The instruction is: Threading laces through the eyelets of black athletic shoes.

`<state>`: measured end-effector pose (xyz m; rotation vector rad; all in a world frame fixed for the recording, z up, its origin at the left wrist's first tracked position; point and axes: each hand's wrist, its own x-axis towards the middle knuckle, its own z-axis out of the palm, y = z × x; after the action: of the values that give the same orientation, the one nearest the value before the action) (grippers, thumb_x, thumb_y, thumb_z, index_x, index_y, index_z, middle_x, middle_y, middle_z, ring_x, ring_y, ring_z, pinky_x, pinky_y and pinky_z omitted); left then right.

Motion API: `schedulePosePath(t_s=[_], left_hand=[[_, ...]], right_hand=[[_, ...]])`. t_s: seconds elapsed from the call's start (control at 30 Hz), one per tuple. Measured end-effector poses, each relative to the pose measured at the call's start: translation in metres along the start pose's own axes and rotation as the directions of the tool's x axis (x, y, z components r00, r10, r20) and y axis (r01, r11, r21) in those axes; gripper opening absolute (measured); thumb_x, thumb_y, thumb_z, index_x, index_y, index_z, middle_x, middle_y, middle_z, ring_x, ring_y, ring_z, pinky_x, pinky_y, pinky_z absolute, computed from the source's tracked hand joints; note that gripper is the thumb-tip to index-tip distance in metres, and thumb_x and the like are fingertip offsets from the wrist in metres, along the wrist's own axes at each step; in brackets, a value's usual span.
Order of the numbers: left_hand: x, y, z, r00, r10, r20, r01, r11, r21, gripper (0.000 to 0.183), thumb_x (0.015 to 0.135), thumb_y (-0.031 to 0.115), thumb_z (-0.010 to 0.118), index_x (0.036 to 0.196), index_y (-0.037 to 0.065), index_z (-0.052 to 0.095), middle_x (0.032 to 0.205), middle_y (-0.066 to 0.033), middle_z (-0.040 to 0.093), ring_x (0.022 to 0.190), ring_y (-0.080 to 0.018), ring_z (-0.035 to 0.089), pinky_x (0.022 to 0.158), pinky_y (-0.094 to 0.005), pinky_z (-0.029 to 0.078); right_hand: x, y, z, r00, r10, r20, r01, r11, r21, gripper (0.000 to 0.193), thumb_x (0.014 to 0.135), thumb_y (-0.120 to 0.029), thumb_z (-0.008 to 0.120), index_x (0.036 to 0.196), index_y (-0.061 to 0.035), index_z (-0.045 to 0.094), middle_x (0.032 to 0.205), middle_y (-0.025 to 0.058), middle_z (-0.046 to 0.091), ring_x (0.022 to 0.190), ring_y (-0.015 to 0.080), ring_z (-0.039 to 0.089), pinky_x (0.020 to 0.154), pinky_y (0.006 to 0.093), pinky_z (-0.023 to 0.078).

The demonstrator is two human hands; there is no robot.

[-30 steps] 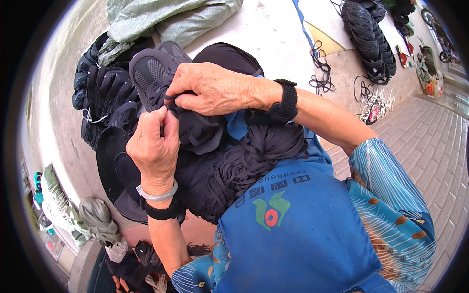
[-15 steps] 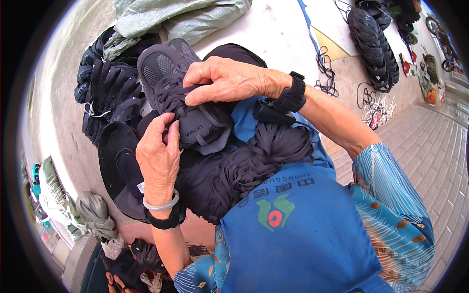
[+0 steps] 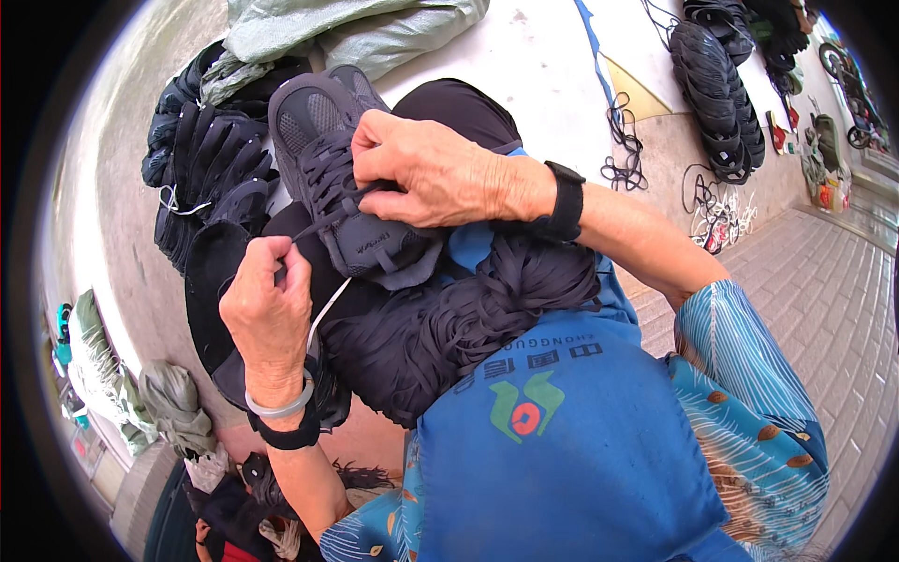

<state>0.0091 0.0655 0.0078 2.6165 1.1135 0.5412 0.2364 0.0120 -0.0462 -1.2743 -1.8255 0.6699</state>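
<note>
A dark grey sneaker [image 3: 375, 251] rests on my lap, its toe towards me, partly covered by my right hand. Pinched in the closed fingers of my left hand [image 3: 269, 304] is one end of a dark shoelace [image 3: 323, 221], drawn tight across the shoe's front. My right hand [image 3: 426, 173] is closed on the lace over the shoe's middle; its fingertips are partly hidden. Just below the shoe, a thick bundle of dark laces [image 3: 449, 323] lies over my blue apron [image 3: 581, 440]. A thin white cord [image 3: 328, 309] hangs beside my left hand.
Stacked dark shoes [image 3: 211, 169] stand at the left, below a pale green woven sack [image 3: 346, 33]. More dark shoes [image 3: 716, 103] lie in a row at the far right, near loose black cords [image 3: 623, 145] and white laces [image 3: 726, 217]. Another person's hand [image 3: 202, 532] shows at the lower left.
My left hand has pulled away from the shoe, down and left, stretching the lace. My right hand has shifted slightly down. The white cord has come into sight.
</note>
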Motion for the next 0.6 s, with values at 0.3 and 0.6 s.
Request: schedulePosePath(t_s=[0.3,0.6], left_hand=[[-0.025,-0.018,-0.025,0.983,-0.093,0.161,0.038,0.949,0.312,0.013,0.085,0.007,0.066,0.098,0.004,0.062,0.063,-0.0083,0.051,0.053,-0.0177,0.049,0.054,-0.0312,0.043],[-0.007,0.009,0.004,0.899,-0.365,0.241,0.435,0.803,-0.407,0.018,0.095,0.012,0.061,0.109,0.002,0.063,0.07,0.0055,0.046,0.063,-0.0043,0.04,0.057,-0.0209,0.034]], right_hand=[[-0.002,-0.009,-0.001,0.998,-0.065,-0.024,0.057,0.965,-0.254,0.016,0.081,-0.011,0.067,0.088,0.0,0.058,0.096,0.0124,0.054,0.081,0.0327,0.062,0.069,0.0409,0.052],[-0.034,0.002,-0.029,0.997,-0.014,0.08,0.029,0.982,-0.188,0.017,0.086,-0.017,0.063,0.094,-0.0029,0.059,0.079,0.0155,0.061,0.078,0.0356,0.063,0.069,0.044,0.051]])
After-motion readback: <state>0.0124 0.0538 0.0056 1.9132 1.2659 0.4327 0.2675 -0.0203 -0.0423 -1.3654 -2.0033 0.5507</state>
